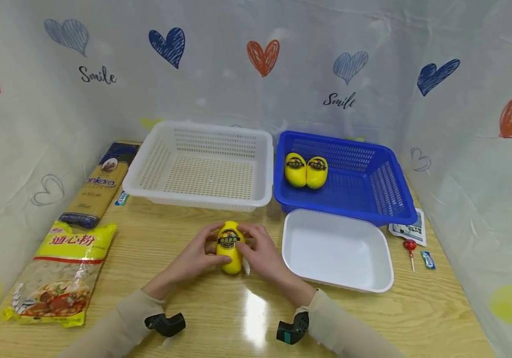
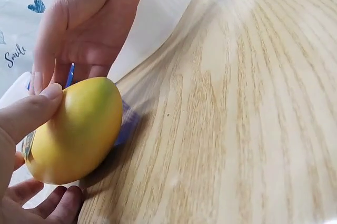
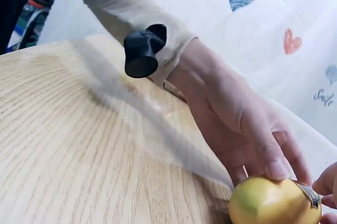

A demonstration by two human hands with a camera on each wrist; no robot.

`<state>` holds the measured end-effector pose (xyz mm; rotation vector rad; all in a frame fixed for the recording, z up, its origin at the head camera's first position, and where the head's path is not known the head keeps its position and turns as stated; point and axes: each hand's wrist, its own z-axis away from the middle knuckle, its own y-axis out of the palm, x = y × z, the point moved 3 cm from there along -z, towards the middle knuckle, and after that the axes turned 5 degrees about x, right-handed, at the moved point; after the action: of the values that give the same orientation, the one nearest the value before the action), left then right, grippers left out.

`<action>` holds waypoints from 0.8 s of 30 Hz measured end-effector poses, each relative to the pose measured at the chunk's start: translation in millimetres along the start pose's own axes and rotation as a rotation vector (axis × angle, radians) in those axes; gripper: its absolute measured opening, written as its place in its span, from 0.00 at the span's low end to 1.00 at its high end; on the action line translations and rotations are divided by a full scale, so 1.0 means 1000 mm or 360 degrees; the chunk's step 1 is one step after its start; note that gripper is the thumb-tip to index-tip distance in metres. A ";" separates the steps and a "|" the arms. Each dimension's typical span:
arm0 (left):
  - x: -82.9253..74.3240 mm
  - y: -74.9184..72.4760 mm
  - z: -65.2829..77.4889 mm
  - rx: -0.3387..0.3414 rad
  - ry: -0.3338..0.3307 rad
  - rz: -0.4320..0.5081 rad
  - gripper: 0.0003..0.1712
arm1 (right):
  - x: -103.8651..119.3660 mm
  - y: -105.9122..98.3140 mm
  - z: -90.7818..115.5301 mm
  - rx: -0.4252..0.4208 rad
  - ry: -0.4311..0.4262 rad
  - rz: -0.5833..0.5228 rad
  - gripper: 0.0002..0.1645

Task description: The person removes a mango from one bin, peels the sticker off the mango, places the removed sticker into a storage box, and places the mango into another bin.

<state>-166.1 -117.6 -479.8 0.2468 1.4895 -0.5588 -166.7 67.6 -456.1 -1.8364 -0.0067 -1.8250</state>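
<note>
A yellow mango [image 1: 230, 258] with a black label stands upright on the table between my two hands in the head view. My left hand [image 1: 195, 257] grips it from the left, the thumb lying across its lower front. From the right, my right hand [image 1: 262, 254] holds its upper part, with the thumb at the label's edge. The left wrist view shows the mango [image 2: 79, 129] green-tinged, with the left thumb [image 2: 34, 110] on top. In the right wrist view the mango [image 3: 268, 203] sits low, and only fingertips [image 3: 329, 184] of the right hand appear.
Behind stand a white basket [image 1: 198, 200] and a blue basket [image 1: 345, 209] holding two mangoes [image 1: 306, 170]. A white tray [image 1: 338, 248] lies right. Pasta packs [image 1: 97, 191] and a macaroni bag [image 1: 61, 278] lie left; a lollipop [image 1: 410, 245] and small packets [image 1: 428, 259] lie far right.
</note>
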 end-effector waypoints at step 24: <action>-0.011 0.016 0.002 -0.0205 0.0109 -0.0430 0.49 | 0.010 -0.002 -0.003 -0.0065 -0.0052 0.0196 0.03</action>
<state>-156.1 -103.2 -471.8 -0.0377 1.6304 -0.6721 -169.5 65.1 -446.6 -1.8524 0.1297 -1.7222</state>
